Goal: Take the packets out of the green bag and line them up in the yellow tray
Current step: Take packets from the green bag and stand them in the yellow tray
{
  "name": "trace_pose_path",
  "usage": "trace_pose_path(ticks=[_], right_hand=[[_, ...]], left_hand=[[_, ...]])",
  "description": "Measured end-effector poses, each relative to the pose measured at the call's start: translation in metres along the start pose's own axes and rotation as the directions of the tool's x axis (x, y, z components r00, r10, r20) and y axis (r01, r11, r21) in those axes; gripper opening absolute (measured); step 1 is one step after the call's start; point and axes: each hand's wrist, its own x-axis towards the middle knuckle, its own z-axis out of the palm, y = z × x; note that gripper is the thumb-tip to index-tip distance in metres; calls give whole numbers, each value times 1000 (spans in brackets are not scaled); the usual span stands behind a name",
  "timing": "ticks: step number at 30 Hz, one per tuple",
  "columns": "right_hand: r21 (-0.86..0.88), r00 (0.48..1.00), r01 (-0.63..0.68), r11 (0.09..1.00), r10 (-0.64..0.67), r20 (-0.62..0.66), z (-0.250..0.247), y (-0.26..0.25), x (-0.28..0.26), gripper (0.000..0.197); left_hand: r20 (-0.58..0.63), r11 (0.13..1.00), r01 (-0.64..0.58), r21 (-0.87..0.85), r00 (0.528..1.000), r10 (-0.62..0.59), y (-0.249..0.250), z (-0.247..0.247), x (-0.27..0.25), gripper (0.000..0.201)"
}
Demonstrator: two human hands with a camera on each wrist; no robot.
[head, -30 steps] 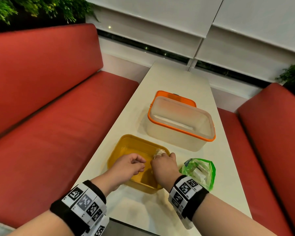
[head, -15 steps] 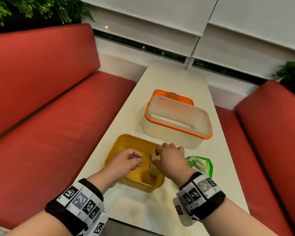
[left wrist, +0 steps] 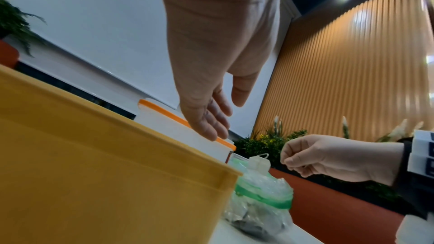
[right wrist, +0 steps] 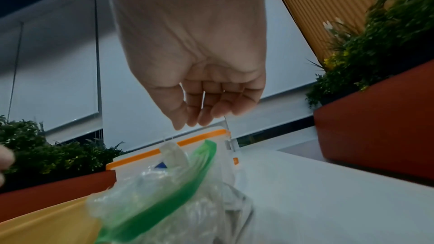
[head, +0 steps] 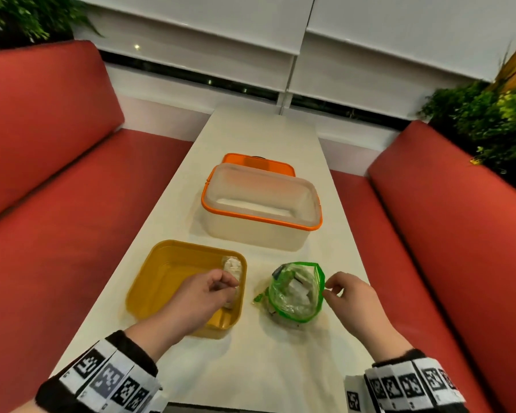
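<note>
The yellow tray (head: pixel 149 272) sits near the front of the white table. A pale packet (head: pixel 231 265) lies along its right wall. My left hand (head: pixel 227 286) reaches into the tray over that packet, fingers extended and relaxed in the left wrist view (left wrist: pixel 218 123), gripping nothing. The green bag (head: pixel 295 305) stands open just right of the tray with several white packets (head: pixel 297 289) inside. My right hand (head: pixel 329 289) hovers at the bag's right rim with fingers loosely curled and empty. In the right wrist view it hangs (right wrist: pixel 195 120) just above the bag (right wrist: pixel 164 192).
A clear box with an orange rim (head: pixel 259 210) stands behind the tray and bag, with its orange lid (head: pixel 259 162) behind it. Red bench seats (head: pixel 72 234) flank the narrow table on both sides. Plants line the back corners.
My right hand left the tray and moved right to the green bag's rim. The packet it held now lies in the tray. My left hand stays over the tray.
</note>
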Motion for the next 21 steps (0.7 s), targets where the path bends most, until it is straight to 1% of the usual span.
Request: trace_pose_path(ticks=[2,4,6,7,8,10,12,14,16,17,19,21], right_hand=[[19,998,53,998,-53,-24,11,-4,0,15],[3,995,84,996,-84,-56,16,-5,3,32],[-92,993,111,990,-114,-26,21,-10,7,42],[-154,991,130,980,-132,-3,23,-15,9,44],[-215,988,153,964,-153,16,25,-20,12,43],[-314,980,198,928,-192,51,29,-26,16,33],[-351,976,216,911,-197,90,32,-28,20,25],[-349,977,210,913,-185,104,35,-23,23,23],[-301,979,201,932,-184,86,35,-18,26,20],[-248,982,187,951,-173,76,34,-16,26,19],[-89,988,150,985,-144,63,30,-12,27,18],[121,992,114,986,-120,45,24,-10,26,15]], left_hand=[[14,1000,-15,5,1000,15,2,6,0,13],[49,998,-39,43,998,37,8,22,5,12],[80,996,-54,70,996,48,14,37,7,11],[89,996,-59,71,995,52,15,42,8,10],[94,996,-62,69,994,55,16,47,10,10],[95,996,-56,69,994,50,18,55,11,10],[91,997,-46,64,995,40,18,62,12,12],[90,996,-47,76,995,40,18,67,11,12],[87,995,-48,90,995,40,18,72,9,11],[85,995,-48,91,996,40,17,73,9,11],[77,995,-44,93,996,36,17,76,9,10],[72,994,-36,105,997,29,16,80,8,10]])
